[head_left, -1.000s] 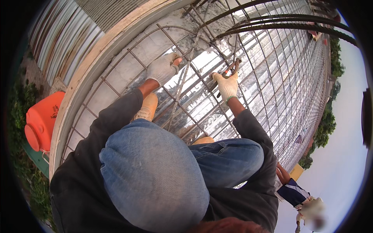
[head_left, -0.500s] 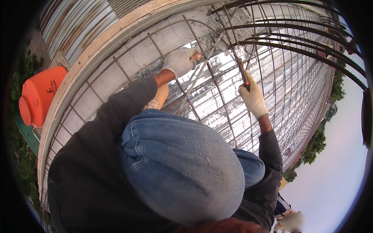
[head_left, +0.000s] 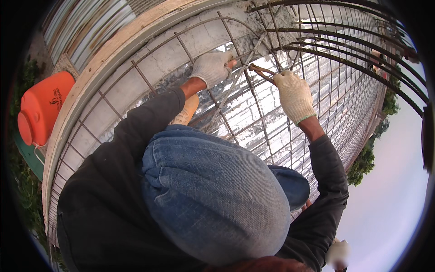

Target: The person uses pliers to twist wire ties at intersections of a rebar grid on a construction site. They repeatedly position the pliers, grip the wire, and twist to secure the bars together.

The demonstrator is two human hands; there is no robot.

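Note:
My right hand (head_left: 292, 92), in a pale knit glove, is wrapped around a pair of pincers (head_left: 264, 71). Their head points left, close to a crossing of thin steel bars. My left hand (head_left: 209, 69), gloved with bare fingertips showing, is closed at the mesh, just left of the pincers. What its fingers hold, if anything, is too small to make out. The rebar mesh (head_left: 258, 102) spreads beneath both hands over shiny metal decking (head_left: 235, 115). My knee in blue jeans (head_left: 213, 190) is bent below them, and a tan boot (head_left: 186, 111) rests beside my left wrist.
Thick curved rebars (head_left: 349, 36) arch across the upper right. A wooden board (head_left: 102, 56) edges the concrete on the left, with an orange jug (head_left: 47, 102) beyond it. Corrugated sheeting (head_left: 90, 34) lies at the upper left. Part of another person (head_left: 337, 254) shows at the lower right.
My right hand has turned and shifted slightly left and up, swinging the pincers from upright to pointing left toward my left hand. The left hand has barely moved.

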